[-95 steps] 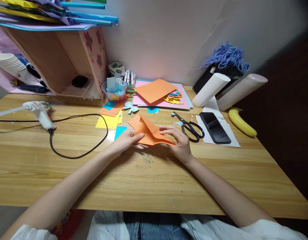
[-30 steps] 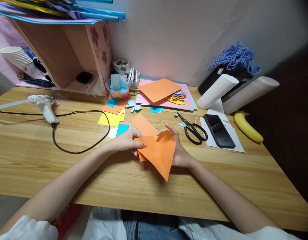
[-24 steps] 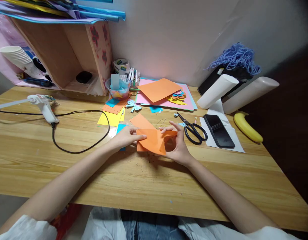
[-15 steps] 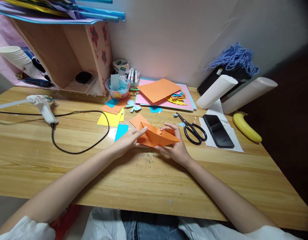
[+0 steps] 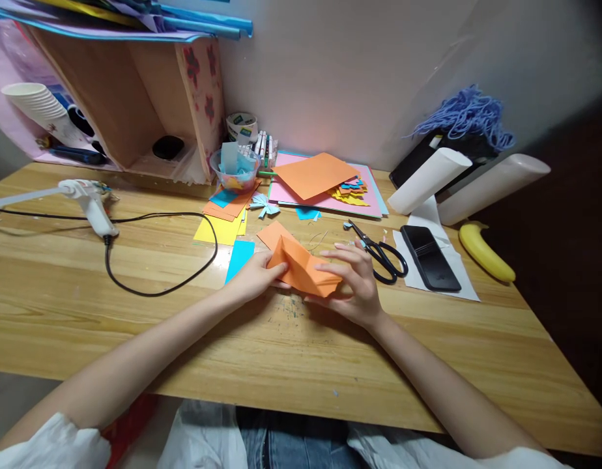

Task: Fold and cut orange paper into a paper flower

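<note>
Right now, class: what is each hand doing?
Left hand: closed on the left end of the folded orange paper.
Right hand: gripping the paper's right end.

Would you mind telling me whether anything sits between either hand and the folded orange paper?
Nothing visible does: the left hand and right hand both grip the folded orange paper directly, above the table.

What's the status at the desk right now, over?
Left hand and right hand both gripping folded orange paper. Paper partly creased, just above table. Scissors beside right hand, clear.
</note>
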The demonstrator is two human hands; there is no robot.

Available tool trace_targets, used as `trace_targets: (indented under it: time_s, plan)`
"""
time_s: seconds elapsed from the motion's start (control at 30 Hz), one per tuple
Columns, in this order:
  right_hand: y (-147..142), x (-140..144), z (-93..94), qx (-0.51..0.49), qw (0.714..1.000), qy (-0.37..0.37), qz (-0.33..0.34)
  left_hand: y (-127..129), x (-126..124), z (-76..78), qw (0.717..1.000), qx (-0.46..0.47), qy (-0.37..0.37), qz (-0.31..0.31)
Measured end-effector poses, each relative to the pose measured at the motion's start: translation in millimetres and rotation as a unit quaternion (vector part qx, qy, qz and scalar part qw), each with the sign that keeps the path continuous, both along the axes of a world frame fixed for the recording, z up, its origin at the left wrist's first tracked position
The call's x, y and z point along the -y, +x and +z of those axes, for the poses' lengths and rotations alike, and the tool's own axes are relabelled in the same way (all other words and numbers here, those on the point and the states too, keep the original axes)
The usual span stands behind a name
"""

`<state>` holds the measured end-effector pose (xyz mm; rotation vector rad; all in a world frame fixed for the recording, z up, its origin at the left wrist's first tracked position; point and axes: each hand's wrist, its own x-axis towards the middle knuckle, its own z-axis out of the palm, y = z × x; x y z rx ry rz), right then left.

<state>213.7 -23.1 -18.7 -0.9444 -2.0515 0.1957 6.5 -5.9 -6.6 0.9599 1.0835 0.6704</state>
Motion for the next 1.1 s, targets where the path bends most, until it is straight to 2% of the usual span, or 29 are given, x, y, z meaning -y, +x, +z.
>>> trace_targets:
  time_s: [0.07, 0.17, 0.33, 0.5, 0.7, 0.9, 1.0, 1.1]
  plan:
    - [-2, 5, 0.3, 0.034, 0.999, 0.033, 0.015, 1, 2, -0.8, 1.0, -0.004, 0.003, 0.011]
    - [-7, 10, 0.3, 0.053, 0.997, 0.036, 0.037, 2, 4, -1.7, 1.0, 0.002, 0.011, 0.017]
    - [-12, 9, -1.0, 0.0, 1.0, -0.026, 0.017, 2, 4, 1.6, 0.999, 0.012, 0.025, 0.025]
    - [-10, 3, -2.6, -0.031, 0.994, -0.092, 0.043, 2, 2, 1.0, 0.999, 0.035, 0.02, 0.019]
    - [-10, 1, -2.6, -0.043, 0.987, -0.152, 0.041, 1, 3, -3.6, 0.997, 0.06, 0.04, -0.018]
    - [-12, 1, -4.9, -0.048, 0.986, -0.157, 0.013, -1, 10, 7.7, 0.989, 0.09, 0.083, -0.084]
    - [-15, 2, -3.2, -0.024, 0.991, -0.133, 0.018, 0, 15, 11.9, 0.979, 0.039, 0.154, -0.127]
    - [-17, 4, 0.0, 0.003, 0.994, -0.105, 0.018, 2, 18, 9.6, 0.967, -0.058, 0.217, -0.117]
